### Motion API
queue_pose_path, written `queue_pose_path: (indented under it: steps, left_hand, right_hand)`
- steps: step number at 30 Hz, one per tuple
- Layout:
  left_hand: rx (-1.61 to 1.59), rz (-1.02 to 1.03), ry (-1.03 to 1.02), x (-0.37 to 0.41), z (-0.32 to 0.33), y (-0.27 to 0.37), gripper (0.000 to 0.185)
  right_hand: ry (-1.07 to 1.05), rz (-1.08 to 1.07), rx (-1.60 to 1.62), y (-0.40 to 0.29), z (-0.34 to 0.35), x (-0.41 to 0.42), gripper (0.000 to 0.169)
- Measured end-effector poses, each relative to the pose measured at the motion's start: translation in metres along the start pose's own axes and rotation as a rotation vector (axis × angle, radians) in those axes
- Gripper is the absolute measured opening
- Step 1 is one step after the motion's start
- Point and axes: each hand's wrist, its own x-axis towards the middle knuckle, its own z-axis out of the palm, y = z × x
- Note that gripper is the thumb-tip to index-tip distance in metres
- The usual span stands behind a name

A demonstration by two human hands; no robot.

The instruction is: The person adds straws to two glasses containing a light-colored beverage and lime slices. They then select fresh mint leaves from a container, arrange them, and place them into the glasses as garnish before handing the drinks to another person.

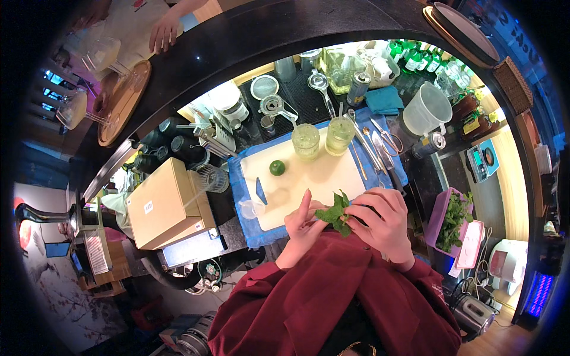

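A sprig of mint leaves (335, 214) is pinched between my left hand (304, 224) and my right hand (378, 222), close to my body at the near edge of a white cutting board (285, 196). On the board's far side stand two ribbed glasses of pale green drink, one (306, 143) beside the other (339, 137), each with a straw. A green lime (277, 167), perhaps a cut piece, lies left of them. Under the board is a blue towel (260, 236), with a knife (384, 153), scissors (388, 139) and bar spoons on its right side.
Cardboard boxes (160, 204) and a ribbed empty glass (213, 178) stand at the left. A plastic pitcher (426, 109), a can (428, 144) and a pink planter of mint (450, 222) are at the right. Across the raised counter is another person's hand (165, 33), near a wooden tray (129, 104).
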Motion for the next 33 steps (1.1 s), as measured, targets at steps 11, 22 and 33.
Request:
queue_pose_path:
  steps: [11,22,33]
  left_hand:
    - [-0.100,-0.194,0.047,-0.013,0.000,-0.008,0.082]
    - [-0.398,-0.421,-0.076,0.000,-0.012,0.004,0.099]
    - [-0.557,-0.585,-0.054,0.018,-0.009,0.007,0.104]
  right_hand:
    - [-0.139,0.217,0.165,-0.009,0.002,0.007,0.015]
    - [-0.298,0.417,0.668,-0.008,-0.009,0.018,0.024]
    - [-0.199,0.315,0.543,-0.002,0.009,0.021,0.020]
